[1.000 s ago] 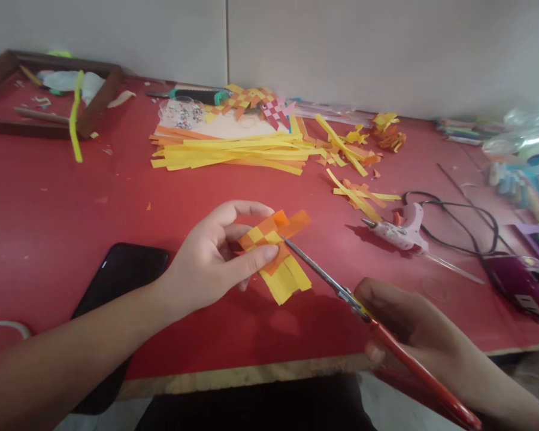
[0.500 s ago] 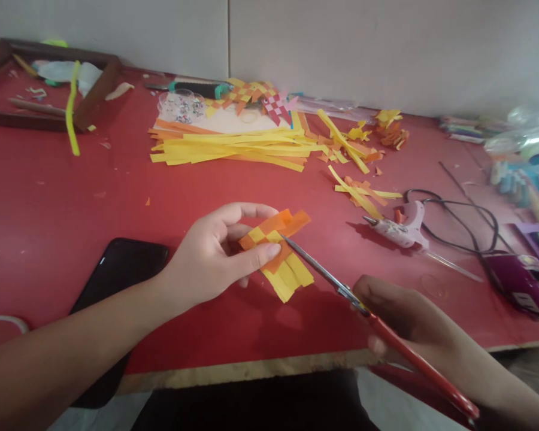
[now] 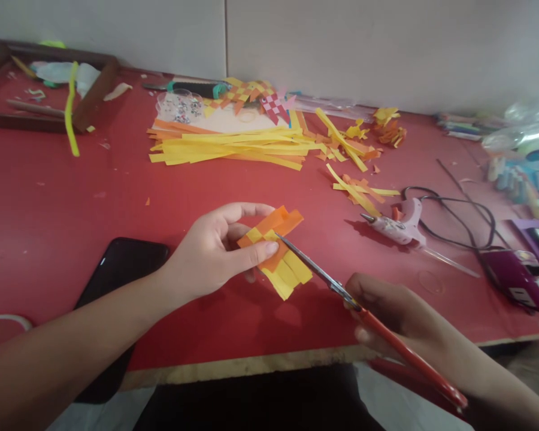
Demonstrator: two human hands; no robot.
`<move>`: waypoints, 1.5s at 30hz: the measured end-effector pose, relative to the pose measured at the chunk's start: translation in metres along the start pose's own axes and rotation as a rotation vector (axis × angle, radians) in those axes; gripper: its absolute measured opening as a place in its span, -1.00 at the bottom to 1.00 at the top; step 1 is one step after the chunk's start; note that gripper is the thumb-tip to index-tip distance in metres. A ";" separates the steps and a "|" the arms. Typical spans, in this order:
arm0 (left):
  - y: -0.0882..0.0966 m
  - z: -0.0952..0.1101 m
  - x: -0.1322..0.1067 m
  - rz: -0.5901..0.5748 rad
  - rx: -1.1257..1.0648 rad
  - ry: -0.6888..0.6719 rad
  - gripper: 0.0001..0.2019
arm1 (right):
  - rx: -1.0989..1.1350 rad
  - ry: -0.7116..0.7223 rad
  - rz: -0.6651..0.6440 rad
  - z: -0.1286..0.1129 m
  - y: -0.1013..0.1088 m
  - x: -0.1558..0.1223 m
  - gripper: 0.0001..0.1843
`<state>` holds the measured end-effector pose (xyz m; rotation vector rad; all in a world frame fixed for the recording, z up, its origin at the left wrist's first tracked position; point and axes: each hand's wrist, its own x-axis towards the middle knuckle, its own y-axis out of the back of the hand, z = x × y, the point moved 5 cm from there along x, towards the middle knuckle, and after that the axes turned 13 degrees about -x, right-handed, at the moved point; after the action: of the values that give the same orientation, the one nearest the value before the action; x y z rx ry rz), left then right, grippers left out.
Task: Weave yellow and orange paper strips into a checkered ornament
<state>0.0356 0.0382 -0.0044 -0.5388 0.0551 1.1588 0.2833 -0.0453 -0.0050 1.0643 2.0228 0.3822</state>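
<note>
Between the thumb and fingers of my left hand is a woven paper piece. It has an orange and yellow check, with orange tails at the top right and yellow tails at the lower right. My right hand grips red-handled scissors, seen nearly edge-on. Their narrow metal tip meets the weave just beside my left thumb. Whether the blades are apart cannot be made out. My left fingers are partly hidden behind the paper.
Yellow and orange paper strips lie across the back. A pink glue gun with a black cord rests at right. A black phone sits under my left forearm. Back left is a brown wooden frame; a red and pink woven fish lies behind the strips.
The scissors and my right hand have shifted left and slightly up, with the tip further over the weave. My left hand keeps its hold on the paper, almost still.
</note>
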 end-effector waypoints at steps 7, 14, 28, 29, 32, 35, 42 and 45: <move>-0.001 0.001 -0.001 0.029 -0.032 0.016 -0.46 | 0.085 -0.002 0.044 -0.002 -0.004 0.001 -0.46; 0.000 0.000 0.000 0.032 -0.030 0.026 -0.46 | 0.091 -0.006 0.056 -0.002 -0.002 0.002 -0.50; 0.001 -0.003 0.001 0.031 -0.060 0.064 -0.52 | 0.036 -0.063 0.094 0.003 -0.002 0.000 -0.53; 0.000 -0.003 0.002 0.028 -0.069 0.066 -0.55 | 0.040 -0.063 0.090 0.004 -0.002 0.000 -0.53; -0.001 -0.003 0.003 0.026 -0.097 0.073 -0.63 | 0.049 -0.055 0.077 0.006 -0.001 -0.001 -0.55; -0.002 -0.003 0.004 0.007 -0.111 0.081 -0.64 | 0.033 -0.048 0.069 0.009 -0.001 -0.003 -0.55; -0.002 -0.003 0.004 -0.036 -0.061 0.091 -0.66 | -0.015 -0.038 0.067 0.007 0.000 -0.004 -0.57; -0.001 -0.004 0.003 -0.047 -0.036 0.087 -0.69 | -0.034 -0.047 0.084 0.005 0.001 -0.003 -0.55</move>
<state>0.0387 0.0391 -0.0084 -0.6197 0.0959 1.0924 0.2890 -0.0474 -0.0058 1.1298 1.9281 0.4295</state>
